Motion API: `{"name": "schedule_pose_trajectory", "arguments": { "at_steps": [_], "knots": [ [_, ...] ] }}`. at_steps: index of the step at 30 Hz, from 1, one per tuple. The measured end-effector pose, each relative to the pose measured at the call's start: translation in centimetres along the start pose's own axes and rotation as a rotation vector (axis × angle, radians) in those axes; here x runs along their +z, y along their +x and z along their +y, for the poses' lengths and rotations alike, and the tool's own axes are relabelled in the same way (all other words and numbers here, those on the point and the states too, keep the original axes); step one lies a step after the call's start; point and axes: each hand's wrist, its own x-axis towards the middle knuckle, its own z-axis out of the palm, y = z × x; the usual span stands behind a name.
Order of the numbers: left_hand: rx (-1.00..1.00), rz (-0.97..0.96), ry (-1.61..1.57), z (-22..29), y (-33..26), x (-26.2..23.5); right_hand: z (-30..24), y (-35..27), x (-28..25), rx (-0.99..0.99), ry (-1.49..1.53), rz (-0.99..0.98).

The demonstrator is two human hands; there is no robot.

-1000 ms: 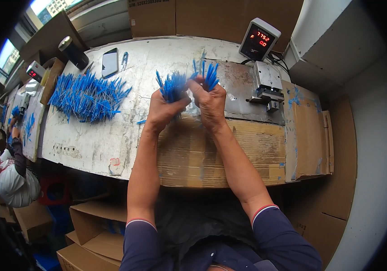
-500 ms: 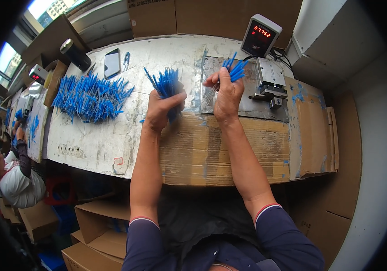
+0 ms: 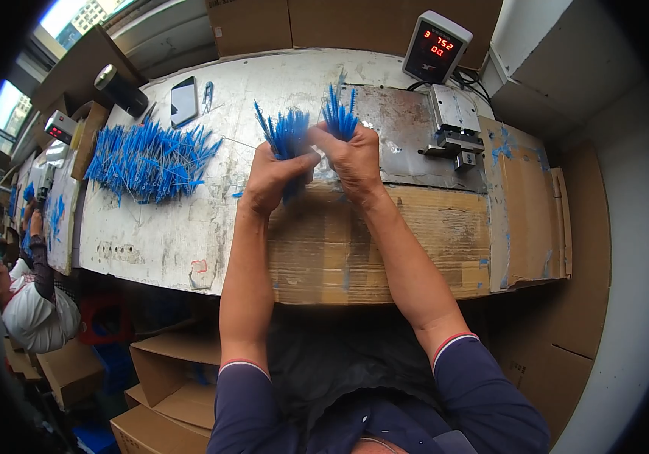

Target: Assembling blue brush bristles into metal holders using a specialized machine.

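Observation:
My left hand (image 3: 268,178) is closed around a thick bundle of small blue wire brushes (image 3: 289,133), their bristled ends pointing up. Close beside it, my right hand (image 3: 357,160) grips a smaller bunch of the same brushes (image 3: 339,119), also upright. The right thumb and fingers reach to the edge of the left bundle; whether they touch it I cannot tell. A large heap of blue wire brushes (image 3: 146,163) lies on the worn white table (image 3: 158,253) to the left.
A metal fixture (image 3: 454,129) stands on a steel plate (image 3: 404,125) at right, below a red-digit display (image 3: 436,47). A phone (image 3: 183,102) and dark cylinder (image 3: 121,91) lie farther back. Cardboard (image 3: 415,242) covers the front edge. Another person (image 3: 33,303) works at far left.
My right hand has moved left with its bunch, away from the steel plate and up to the left bundle. The bunch has turned more upright. My left hand stays nearly in place.

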Motion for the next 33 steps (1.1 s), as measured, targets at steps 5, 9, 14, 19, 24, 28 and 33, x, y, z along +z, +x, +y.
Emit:
{"name": "schedule_pose_trajectory", "arguments": {
  "at_steps": [5, 9, 14, 19, 24, 28, 33],
  "knots": [
    [0.002, 0.024, -0.027, 0.3, 0.0, 1.2, 0.8, 0.3, -0.3, -0.115, 0.001, 0.102],
    [0.024, 0.044, -0.025, 0.3, 0.0, 0.7, -0.9, 0.7, -0.9, -0.141, 0.171, 0.221],
    [0.056, 0.054, -0.071, -0.3, 0.6, -0.1, -2.1, 1.5, -2.5, -0.154, 0.250, 0.327],
    [0.120, 0.131, -0.189, -1.1, 1.2, -0.4, -1.6, 1.4, -2.2, -0.101, 0.352, 0.368],
    [0.198, 0.237, -0.352, -1.8, 1.7, -0.1, -0.1, 0.9, -0.9, 0.015, 0.391, 0.351],
    [0.272, 0.176, -0.456, -1.7, 1.6, -0.2, 1.0, 0.2, 0.2, 0.168, 0.417, 0.338],
    [0.278, 0.221, -0.500, -1.8, 1.5, -0.7, 1.6, 0.0, 0.5, 0.291, 0.443, 0.228]
  ]
}}
